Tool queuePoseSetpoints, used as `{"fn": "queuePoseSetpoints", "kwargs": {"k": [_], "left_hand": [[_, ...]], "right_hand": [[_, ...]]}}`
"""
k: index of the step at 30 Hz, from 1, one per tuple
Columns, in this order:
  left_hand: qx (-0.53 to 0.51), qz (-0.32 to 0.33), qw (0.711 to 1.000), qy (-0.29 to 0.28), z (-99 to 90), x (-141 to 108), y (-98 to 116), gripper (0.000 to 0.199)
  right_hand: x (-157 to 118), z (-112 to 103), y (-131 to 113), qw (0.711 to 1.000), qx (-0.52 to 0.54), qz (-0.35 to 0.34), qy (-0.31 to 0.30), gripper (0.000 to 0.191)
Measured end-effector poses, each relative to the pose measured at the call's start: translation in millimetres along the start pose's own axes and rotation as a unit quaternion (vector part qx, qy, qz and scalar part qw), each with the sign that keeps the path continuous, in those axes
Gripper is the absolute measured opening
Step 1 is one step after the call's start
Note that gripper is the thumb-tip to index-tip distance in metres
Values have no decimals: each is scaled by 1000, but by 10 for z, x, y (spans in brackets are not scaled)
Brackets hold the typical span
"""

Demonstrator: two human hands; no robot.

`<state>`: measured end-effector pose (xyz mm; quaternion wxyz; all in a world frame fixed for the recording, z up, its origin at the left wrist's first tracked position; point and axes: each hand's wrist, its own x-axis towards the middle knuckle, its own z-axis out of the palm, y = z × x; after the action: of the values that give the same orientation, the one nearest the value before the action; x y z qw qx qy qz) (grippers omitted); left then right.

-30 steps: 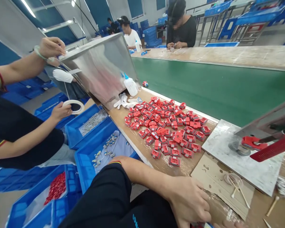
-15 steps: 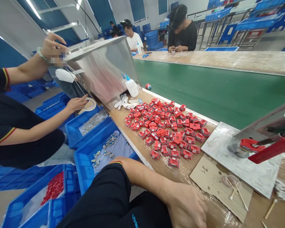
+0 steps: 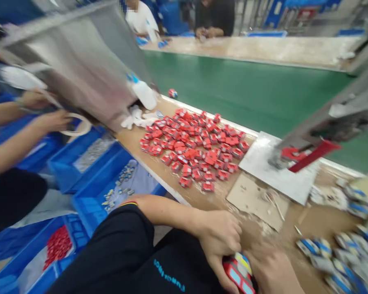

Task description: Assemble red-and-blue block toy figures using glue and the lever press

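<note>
My left hand [image 3: 219, 241] is closed round a red toy car [image 3: 237, 275] with light blue windows and a yellow and grey part on top, low in the view. Close against the car's right side is my right hand [image 3: 272, 265], smeared by motion, its fingers hard to make out. Many small red car bodies [image 3: 190, 153] lie in a loose pile on the brown table [image 3: 131, 141], beyond my left forearm. At the lower right, several grey and blue pieces [image 3: 349, 261] are spread on the table.
A metal press [image 3: 319, 122] rises from a pale plate [image 3: 263, 163] on the right. Cardboard [image 3: 248, 196] with swabs lies before it. Beyond runs a green belt [image 3: 233, 77]. At left are blue bins [image 3: 82, 204], a metal box [image 3: 76, 61], a white bottle [image 3: 145, 96] and another person's hands holding tape [image 3: 79, 124].
The view has swung right and down, bringing in my right hand, the red car and the grey and blue pieces. The other person's raised hand has come down near the tape.
</note>
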<state>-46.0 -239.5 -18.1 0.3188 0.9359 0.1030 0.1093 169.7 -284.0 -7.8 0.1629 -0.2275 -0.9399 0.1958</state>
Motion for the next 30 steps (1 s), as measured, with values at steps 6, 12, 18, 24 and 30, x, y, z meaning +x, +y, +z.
{"fn": "queuePoseSetpoints", "kwargs": {"k": [6,12,18,24,30], "left_hand": [[41,7,990,137,-25,-212,154,71],[43,38,984,170,-130,-195,173,64],[60,43,985,154,-188,-187,172,63],[62,51,982,169,-203,-173,175,60],[79,49,980,178,-252,-138,202,63]], "right_hand": [[293,-188,-210,995,21,71,-68,54],[269,-190,-190,990,31,86,-103,57],[297,-221,-196,991,27,83,-102,56],[288,-222,-191,990,25,81,-116,58],[279,-213,-183,989,27,79,-118,61]]}}
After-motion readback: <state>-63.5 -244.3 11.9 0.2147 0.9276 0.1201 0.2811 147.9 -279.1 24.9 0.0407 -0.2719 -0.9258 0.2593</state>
